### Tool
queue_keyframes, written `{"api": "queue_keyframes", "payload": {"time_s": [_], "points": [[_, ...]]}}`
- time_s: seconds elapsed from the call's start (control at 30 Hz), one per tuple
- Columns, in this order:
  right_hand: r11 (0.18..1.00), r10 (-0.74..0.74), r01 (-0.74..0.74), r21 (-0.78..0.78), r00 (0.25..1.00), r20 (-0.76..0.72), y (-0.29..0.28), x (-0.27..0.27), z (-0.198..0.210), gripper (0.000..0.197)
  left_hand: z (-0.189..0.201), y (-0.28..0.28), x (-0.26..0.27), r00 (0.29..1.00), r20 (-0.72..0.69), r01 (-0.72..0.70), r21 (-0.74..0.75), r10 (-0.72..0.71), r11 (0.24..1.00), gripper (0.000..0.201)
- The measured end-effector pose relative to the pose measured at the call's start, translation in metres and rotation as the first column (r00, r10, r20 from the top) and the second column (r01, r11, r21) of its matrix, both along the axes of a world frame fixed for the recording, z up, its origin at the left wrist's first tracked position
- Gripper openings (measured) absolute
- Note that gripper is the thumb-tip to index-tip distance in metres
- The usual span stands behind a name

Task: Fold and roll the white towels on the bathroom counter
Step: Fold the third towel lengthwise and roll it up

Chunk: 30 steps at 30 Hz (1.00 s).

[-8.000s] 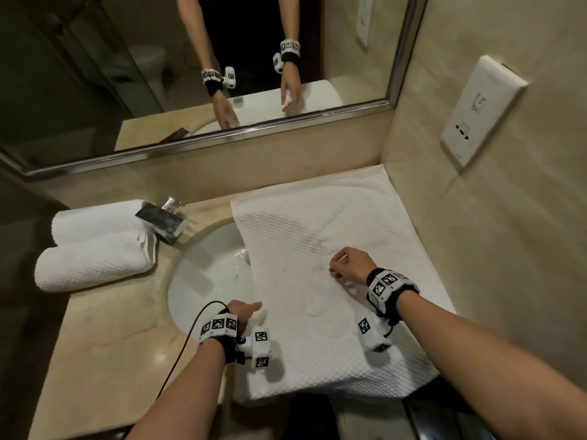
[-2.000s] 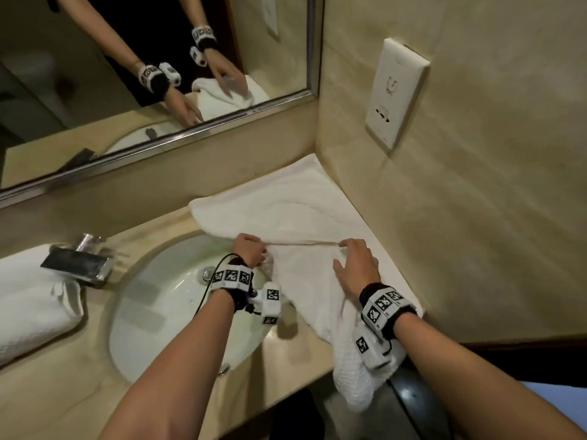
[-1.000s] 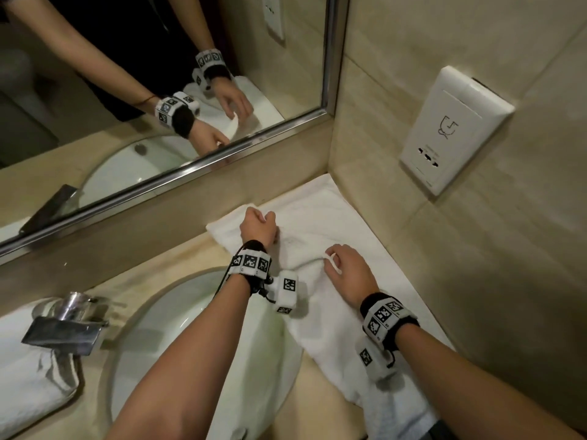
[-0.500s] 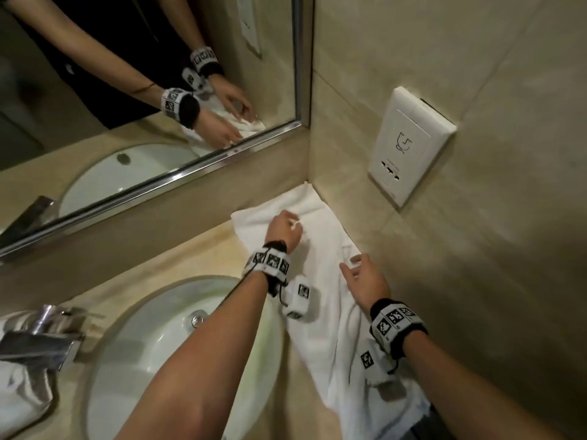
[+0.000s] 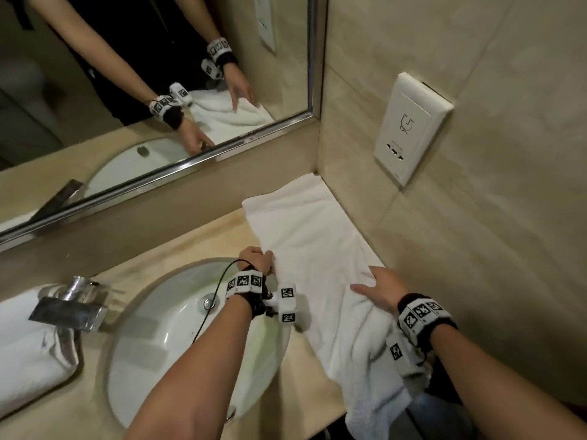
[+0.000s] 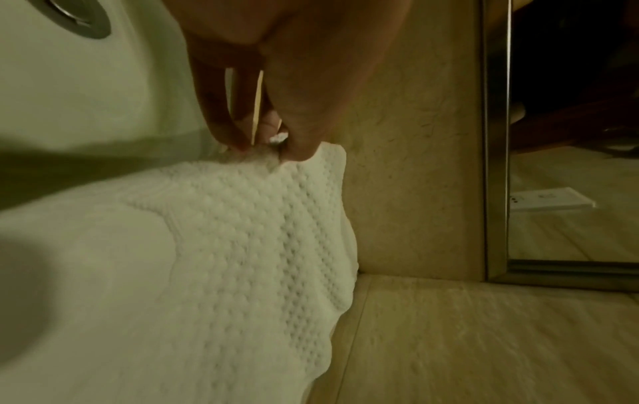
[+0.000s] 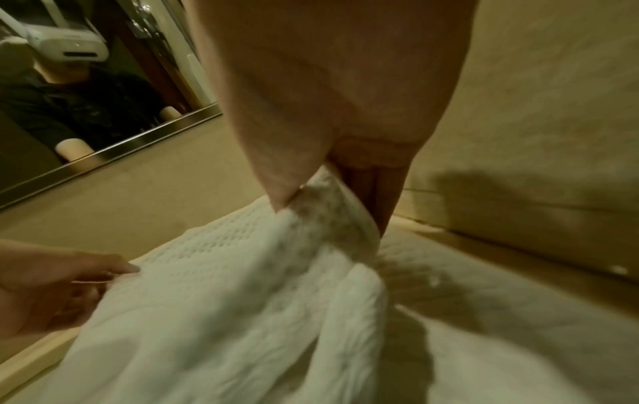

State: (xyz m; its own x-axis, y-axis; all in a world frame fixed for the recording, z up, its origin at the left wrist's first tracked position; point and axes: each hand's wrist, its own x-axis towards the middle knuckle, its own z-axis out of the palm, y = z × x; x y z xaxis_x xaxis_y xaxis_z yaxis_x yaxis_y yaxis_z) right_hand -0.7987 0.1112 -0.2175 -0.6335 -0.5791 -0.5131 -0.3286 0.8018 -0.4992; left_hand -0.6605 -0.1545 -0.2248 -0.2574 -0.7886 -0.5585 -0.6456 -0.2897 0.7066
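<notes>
A white waffle-weave towel (image 5: 311, 249) lies folded into a long strip along the right wall, from the back corner to the counter's front edge, where its end hangs over. My left hand (image 5: 262, 260) pinches the strip's left edge beside the sink; in the left wrist view the fingertips (image 6: 294, 147) hold the towel (image 6: 242, 246) at its edge. My right hand (image 5: 373, 281) grips the right side of the strip. In the right wrist view my thumb and fingers (image 7: 283, 196) pinch a raised fold of the towel (image 7: 221, 300).
Two rolled white towels (image 5: 28, 350) lie at the far left behind the chrome faucet (image 5: 68, 308). The oval sink (image 5: 178, 344) takes up the counter's middle. A mirror (image 5: 158, 74) runs along the back, and a white socket plate (image 5: 411, 128) sits on the right wall.
Both hands have slid along the towel from its far part toward the front edge. The towel now lies as a straighter, flatter strip against the right wall.
</notes>
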Motion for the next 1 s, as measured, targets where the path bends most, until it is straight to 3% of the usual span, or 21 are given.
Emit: {"api": "queue_keyframes", "payload": {"time_s": [0.13, 0.23, 0.3, 0.37, 0.43, 0.6, 0.7, 0.8, 0.9, 1.0], "points": [[0.987, -0.137, 0.128, -0.096, 0.986, -0.096, 0.014, 0.000, 0.010, 0.064, 0.009, -0.019, 0.017, 0.997, -0.010, -0.080, -0.032, 0.079, 0.996, 0.017], [0.979, -0.204, 0.197, -0.056, 0.959, -0.196, 0.022, 0.005, 0.012, 0.055, 0.009, -0.026, 0.033, 0.999, 0.020, 0.037, 0.034, -0.037, 0.999, 0.012], [0.973, -0.220, 0.229, 0.029, 0.959, -0.179, 0.022, 0.012, 0.013, 0.056, 0.000, -0.028, 0.042, 0.994, 0.042, 0.094, 0.060, -0.097, 0.994, 0.019], [0.976, -0.205, 0.213, 0.038, 0.967, -0.149, 0.019, 0.021, 0.012, 0.056, 0.002, -0.022, 0.047, 0.996, 0.040, 0.076, 0.039, -0.078, 0.996, 0.017], [0.990, -0.144, 0.143, -0.021, 0.969, -0.201, 0.011, 0.028, 0.012, 0.055, 0.006, -0.011, 0.048, 0.997, 0.033, 0.073, 0.047, -0.075, 0.996, 0.030], [0.993, -0.053, 0.017, -0.114, 0.943, -0.328, -0.037, 0.021, 0.021, 0.043, 0.012, 0.001, 0.049, 0.983, 0.062, 0.181, -0.217, -0.171, 0.959, 0.041], [0.981, -0.058, 0.012, -0.191, 0.969, -0.238, -0.081, 0.002, 0.027, 0.041, 0.014, -0.005, 0.043, 0.978, 0.033, 0.210, -0.214, -0.208, 0.954, 0.036], [0.962, -0.135, 0.101, -0.254, 0.984, -0.120, -0.125, -0.020, 0.029, 0.044, 0.011, -0.013, 0.036, 0.971, 0.009, 0.235, -0.220, -0.239, 0.947, 0.031], [0.958, -0.225, 0.204, -0.203, 0.971, -0.083, -0.158, -0.044, 0.026, 0.055, 0.005, -0.018, 0.028, 0.967, 0.008, 0.250, -0.203, -0.253, 0.947, 0.035], [0.936, -0.328, 0.329, -0.126, 0.944, 0.027, -0.183, -0.069, 0.009, 0.074, -0.001, -0.023, 0.020, 0.987, -0.053, 0.140, -0.174, -0.151, 0.975, 0.041]]}}
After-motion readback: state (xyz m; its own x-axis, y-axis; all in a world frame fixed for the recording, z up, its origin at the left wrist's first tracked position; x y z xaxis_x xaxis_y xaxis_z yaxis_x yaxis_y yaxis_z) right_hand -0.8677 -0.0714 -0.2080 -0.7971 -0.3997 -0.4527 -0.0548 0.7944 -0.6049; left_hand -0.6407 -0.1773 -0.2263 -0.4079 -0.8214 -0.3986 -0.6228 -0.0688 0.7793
